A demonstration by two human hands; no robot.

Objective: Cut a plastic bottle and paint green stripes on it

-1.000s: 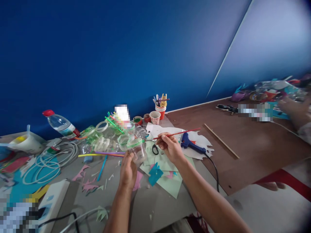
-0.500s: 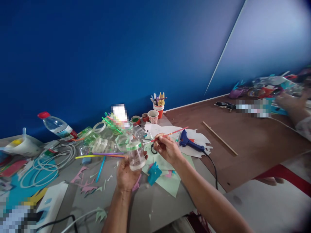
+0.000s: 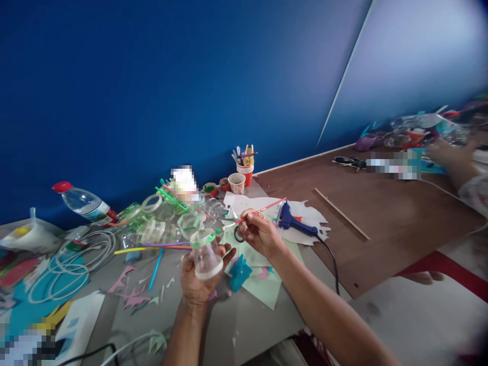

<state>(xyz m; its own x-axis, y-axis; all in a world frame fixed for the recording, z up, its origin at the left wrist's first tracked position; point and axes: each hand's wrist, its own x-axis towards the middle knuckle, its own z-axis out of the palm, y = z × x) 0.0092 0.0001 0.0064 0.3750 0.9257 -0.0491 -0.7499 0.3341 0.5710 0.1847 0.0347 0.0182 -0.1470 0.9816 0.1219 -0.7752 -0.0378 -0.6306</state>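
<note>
A clear plastic cup, cut from a bottle by its look, has a green-painted band round its upper rim and a whitish lower edge. My left hand is closed round it from below and behind, holding it tilted above the table. My right hand pinches a thin red paintbrush between thumb and fingers. The bristle end points left towards the cup's green rim, a little apart from it. Beneath the right hand lie pale green paper and a crumpled blue paper piece.
A blue glue gun with a black cord lies on white paper. Paint pots and paper cups stand by the wall. Cut bottles, straws and a water bottle crowd the left. Another person's hand is at far right.
My left hand has turned and lowered the cup slightly, moving it left and away from the brush tip. The brush stays in my right hand. The view has shifted a little.
</note>
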